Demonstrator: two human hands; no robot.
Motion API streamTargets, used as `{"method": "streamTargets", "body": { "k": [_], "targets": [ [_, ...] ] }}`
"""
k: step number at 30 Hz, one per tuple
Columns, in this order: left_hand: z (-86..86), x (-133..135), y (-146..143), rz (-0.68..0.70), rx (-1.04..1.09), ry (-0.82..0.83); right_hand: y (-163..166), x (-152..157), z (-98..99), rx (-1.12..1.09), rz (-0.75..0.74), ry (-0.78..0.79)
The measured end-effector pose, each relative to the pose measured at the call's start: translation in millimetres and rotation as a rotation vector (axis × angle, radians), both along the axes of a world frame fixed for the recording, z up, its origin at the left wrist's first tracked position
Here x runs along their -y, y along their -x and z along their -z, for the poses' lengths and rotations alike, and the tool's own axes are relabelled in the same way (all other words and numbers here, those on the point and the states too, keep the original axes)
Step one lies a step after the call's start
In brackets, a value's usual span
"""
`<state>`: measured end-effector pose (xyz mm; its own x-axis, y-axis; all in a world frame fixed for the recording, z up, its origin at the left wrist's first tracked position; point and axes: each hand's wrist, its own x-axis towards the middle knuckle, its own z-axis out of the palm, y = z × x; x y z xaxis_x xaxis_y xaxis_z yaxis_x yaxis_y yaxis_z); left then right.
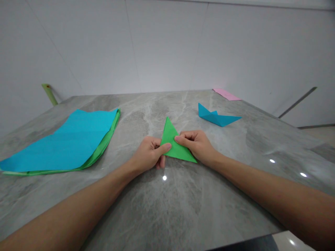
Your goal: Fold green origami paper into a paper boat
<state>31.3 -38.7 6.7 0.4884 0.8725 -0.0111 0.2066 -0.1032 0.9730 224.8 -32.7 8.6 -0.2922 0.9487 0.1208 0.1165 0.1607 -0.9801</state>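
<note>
A green paper folded into a triangle is held just above the grey marble table, its tip pointing away from me. My left hand pinches its left lower edge with thumb over the paper. On the right side, my right hand grips the same triangle with fingers curled and the thumb on top. Both hands are closed on the paper.
A stack of blue and green paper sheets lies at the left. A folded blue paper boat sits at the right rear, a pink sheet beyond it near the wall. A green strip leans at the back left.
</note>
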Motion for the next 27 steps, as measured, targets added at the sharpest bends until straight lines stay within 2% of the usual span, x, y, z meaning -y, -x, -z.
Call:
{"method": "streamTargets", "body": {
  "k": [3,8,17,21,24,27],
  "targets": [
    [0.6,0.6,-0.9,-0.089,-0.018,-0.054,-0.9,-0.5,0.0,-0.009,-0.017,0.041],
    [0.0,1.7,1.1,-0.181,-0.006,-0.092,-1.3,-1.1,-0.5,0.030,-0.051,0.013],
    [-4.1,-6.5,14.0,-0.391,0.224,-0.088,-9.8,-4.1,-2.7,0.173,-0.058,-0.131],
    [-7.3,-13.2,24.3,-0.473,0.308,-0.055,-18.3,-9.1,-0.5,0.110,0.010,-0.154],
    [-6.0,-13.4,29.1,-0.389,0.283,-0.027,-21.9,-12.2,2.8,-0.076,0.078,-0.056],
    [-2.3,-8.5,26.5,-0.194,0.203,-0.023,-18.4,-9.8,3.4,-0.149,0.003,0.045]
  ]
}}
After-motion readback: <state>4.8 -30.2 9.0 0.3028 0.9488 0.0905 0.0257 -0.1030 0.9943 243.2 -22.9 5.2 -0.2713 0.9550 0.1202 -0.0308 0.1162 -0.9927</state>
